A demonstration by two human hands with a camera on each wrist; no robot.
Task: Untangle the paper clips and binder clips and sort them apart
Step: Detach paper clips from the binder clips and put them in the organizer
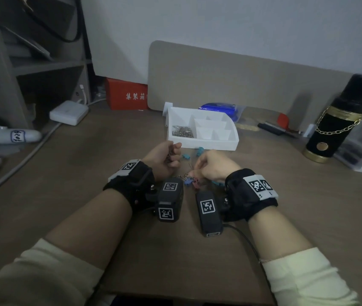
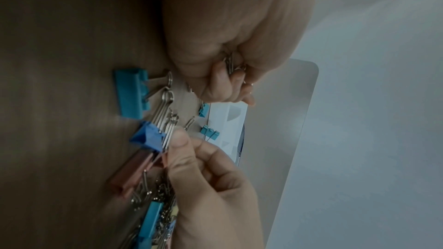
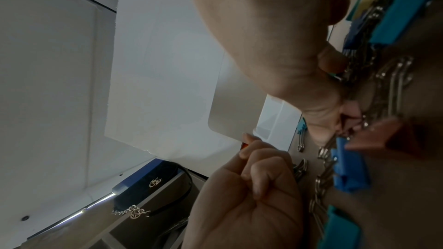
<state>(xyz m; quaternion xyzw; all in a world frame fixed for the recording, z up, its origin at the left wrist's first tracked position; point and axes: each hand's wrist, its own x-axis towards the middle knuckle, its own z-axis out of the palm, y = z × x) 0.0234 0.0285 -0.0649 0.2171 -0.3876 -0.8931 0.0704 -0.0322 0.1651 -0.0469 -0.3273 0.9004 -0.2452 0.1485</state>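
Note:
A tangle of silver paper clips and blue, teal and pink binder clips [image 1: 190,180] lies on the brown desk between my wrists. My right hand [image 1: 195,172] pinches a bunch of paper clips [image 2: 167,128] at the tangle's edge, beside a blue binder clip [image 2: 148,137] and a pink binder clip [image 2: 131,171]. My left hand [image 1: 172,156] is curled round a few paper clips [image 2: 231,63] just left of it, near the tray's front wall. A white compartment tray [image 1: 208,144] holds a heap of paper clips [image 1: 182,131] in its left section.
Loose teal binder clips [image 1: 185,156] lie in front of the tray. A black and gold bottle [image 1: 339,120] stands at the right, with clear drawers behind it. A red box [image 1: 127,93], a white adapter [image 1: 68,112] and a cable sit at the back left.

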